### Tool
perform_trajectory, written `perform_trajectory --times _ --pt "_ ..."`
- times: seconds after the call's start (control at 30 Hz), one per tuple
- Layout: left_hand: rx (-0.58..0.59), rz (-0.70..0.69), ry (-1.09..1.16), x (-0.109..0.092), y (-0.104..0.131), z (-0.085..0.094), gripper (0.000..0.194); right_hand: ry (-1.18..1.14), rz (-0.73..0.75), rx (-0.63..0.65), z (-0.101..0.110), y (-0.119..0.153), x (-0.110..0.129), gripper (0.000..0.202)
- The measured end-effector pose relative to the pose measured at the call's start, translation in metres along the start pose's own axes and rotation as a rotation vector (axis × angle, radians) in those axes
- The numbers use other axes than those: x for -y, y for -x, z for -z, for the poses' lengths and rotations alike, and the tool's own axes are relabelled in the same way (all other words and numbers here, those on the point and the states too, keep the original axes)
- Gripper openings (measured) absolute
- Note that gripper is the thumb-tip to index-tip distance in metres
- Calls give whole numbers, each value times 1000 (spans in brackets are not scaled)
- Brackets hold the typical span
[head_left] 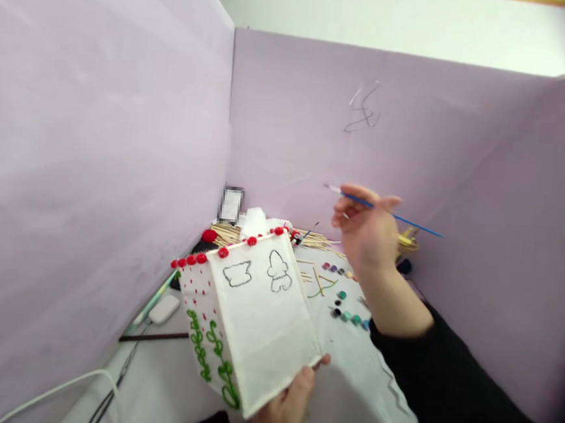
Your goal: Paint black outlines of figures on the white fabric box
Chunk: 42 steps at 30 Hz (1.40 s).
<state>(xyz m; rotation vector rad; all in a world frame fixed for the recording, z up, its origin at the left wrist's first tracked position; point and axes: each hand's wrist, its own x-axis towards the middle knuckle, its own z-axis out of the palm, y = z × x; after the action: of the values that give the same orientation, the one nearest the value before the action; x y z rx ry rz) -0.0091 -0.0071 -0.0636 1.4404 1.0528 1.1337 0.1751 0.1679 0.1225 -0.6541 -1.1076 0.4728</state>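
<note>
My left hand (289,407) grips the lower edge of a white box-shaped paper lantern (268,328), tilted above the table. Two black outlines, one like a butterfly, are drawn on the panel facing me. Its left side carries green vine shapes and small red marks, and red pompoms line the top edge. Raised to the right of the lantern, my right hand (366,234) pinches a thin blue paintbrush (409,223). The brush tip points left, in the air and apart from the lantern.
Small paint pots (347,316) stand on the white-covered table (347,386) at the right. Wooden sticks (317,240) lie behind the lantern. A white earbud-like case (164,309) and cables (117,381) are on the left. Pale partition walls (289,121) enclose the back and sides.
</note>
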Motion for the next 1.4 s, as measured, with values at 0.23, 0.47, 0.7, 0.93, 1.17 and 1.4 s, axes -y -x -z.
perform_trajectory --times 0.23,0.47,0.7,0.93,1.17,1.4 --pt "91 -45 19 -7 -15 6 49 87 -233 -408 84 148 36 39" --pt "127 -23 -27 16 -8 11 52 -145 -445 -448 125 174 0 43" --pt "158 24 -107 11 -5 18 55 -209 -547 -401 132 179 3 42" --pt "194 81 -209 4 -2 17 64 -130 -517 -821 137 171 -11 46" --pt "168 69 -239 9 -3 18 55 -63 -504 -731 111 173 6 53" --pt "105 57 -146 3 -3 10 60 -39 -259 -345 43 154 46 23"
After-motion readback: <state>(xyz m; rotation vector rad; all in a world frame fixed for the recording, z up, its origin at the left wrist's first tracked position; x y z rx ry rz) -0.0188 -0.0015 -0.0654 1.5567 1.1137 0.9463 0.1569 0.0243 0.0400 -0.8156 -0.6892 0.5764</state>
